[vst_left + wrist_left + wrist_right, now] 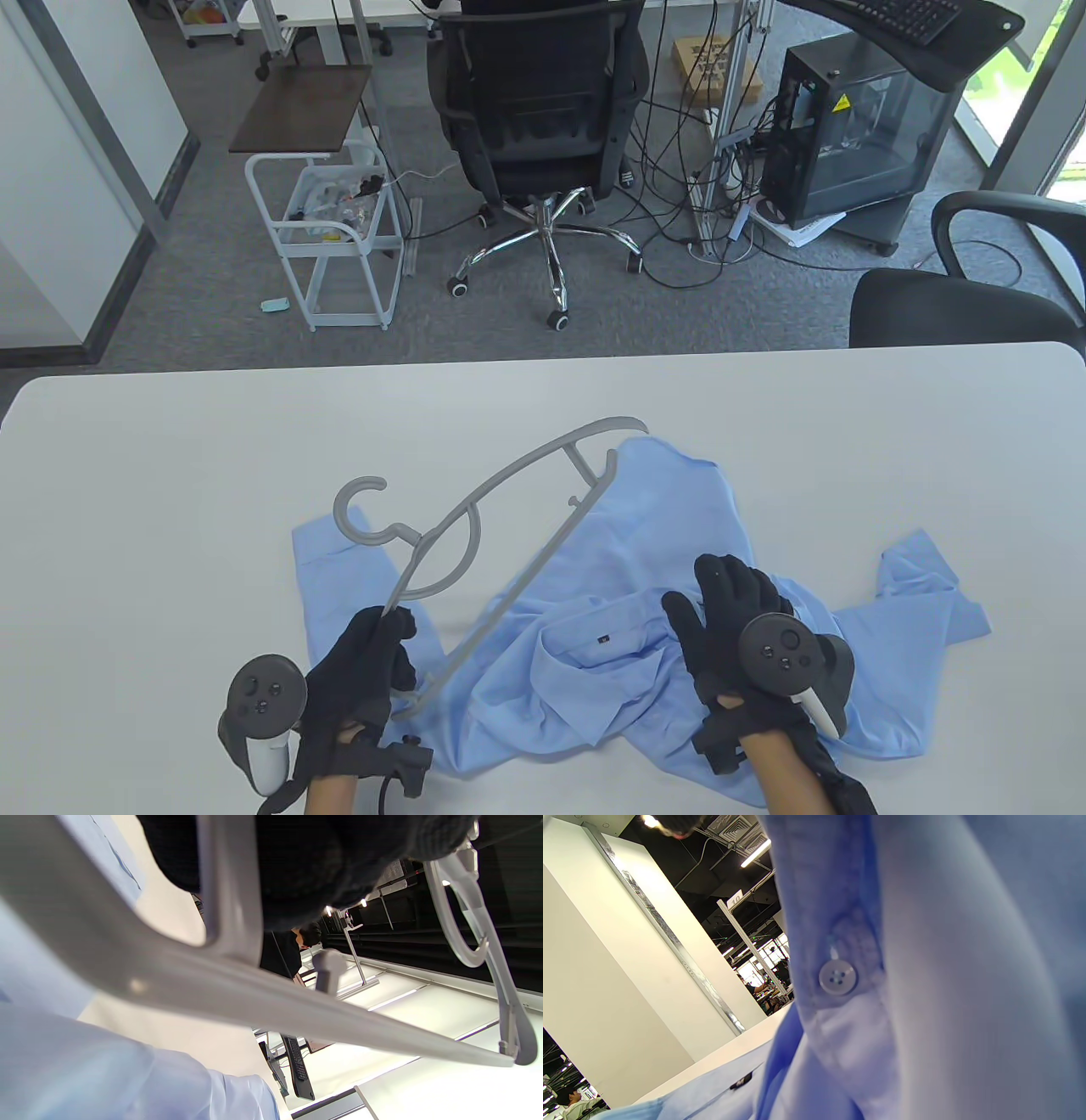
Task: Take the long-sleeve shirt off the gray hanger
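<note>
A light blue long-sleeve shirt [611, 586] lies crumpled on the white table [170, 475]. The gray hanger [509, 518] is outside the shirt, raised at a slant above it, hook to the left. My left hand [365, 671] grips the hanger's near end; in the left wrist view the hanger's bar [237, 993] crosses under my gloved fingers [305, 866]. My right hand [721, 620] rests flat with fingers spread on the shirt near the collar. The right wrist view is filled by shirt fabric [925, 984] and a button [838, 977].
Beyond the table's far edge stand a black office chair [534, 127], a white cart [335, 229], a computer tower [857, 127] and another chair [967, 297] at the right.
</note>
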Action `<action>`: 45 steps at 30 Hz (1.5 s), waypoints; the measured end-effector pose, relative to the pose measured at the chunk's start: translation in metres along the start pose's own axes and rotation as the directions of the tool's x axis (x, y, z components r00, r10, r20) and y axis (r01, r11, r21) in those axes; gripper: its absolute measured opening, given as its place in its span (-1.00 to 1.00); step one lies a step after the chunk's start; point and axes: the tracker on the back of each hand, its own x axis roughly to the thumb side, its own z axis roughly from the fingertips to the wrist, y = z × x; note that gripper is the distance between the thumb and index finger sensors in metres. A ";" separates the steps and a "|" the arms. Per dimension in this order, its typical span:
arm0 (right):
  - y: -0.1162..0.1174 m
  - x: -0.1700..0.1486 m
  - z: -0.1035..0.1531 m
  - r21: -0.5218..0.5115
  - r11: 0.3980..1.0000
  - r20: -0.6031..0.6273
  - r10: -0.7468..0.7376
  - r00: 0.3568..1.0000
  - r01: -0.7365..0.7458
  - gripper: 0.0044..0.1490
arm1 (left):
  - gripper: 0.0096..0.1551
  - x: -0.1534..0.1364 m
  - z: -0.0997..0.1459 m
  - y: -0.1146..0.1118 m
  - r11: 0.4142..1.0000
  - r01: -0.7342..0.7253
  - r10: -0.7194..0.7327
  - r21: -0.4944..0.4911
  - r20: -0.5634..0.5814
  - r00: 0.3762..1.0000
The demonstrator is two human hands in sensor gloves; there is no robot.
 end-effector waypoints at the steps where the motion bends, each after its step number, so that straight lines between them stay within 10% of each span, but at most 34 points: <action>1: 0.000 0.000 0.000 0.003 1.000 -0.002 -0.001 1.000 0.001 0.03 | -0.44 0.000 0.000 0.001 1.000 -0.001 0.001 0.006 -0.004 1.000; 45: -0.002 -0.002 0.001 -0.048 0.997 0.017 -0.068 0.998 0.068 -0.08 | -0.42 -0.035 -0.009 0.015 0.983 -0.058 0.104 0.175 -0.264 0.959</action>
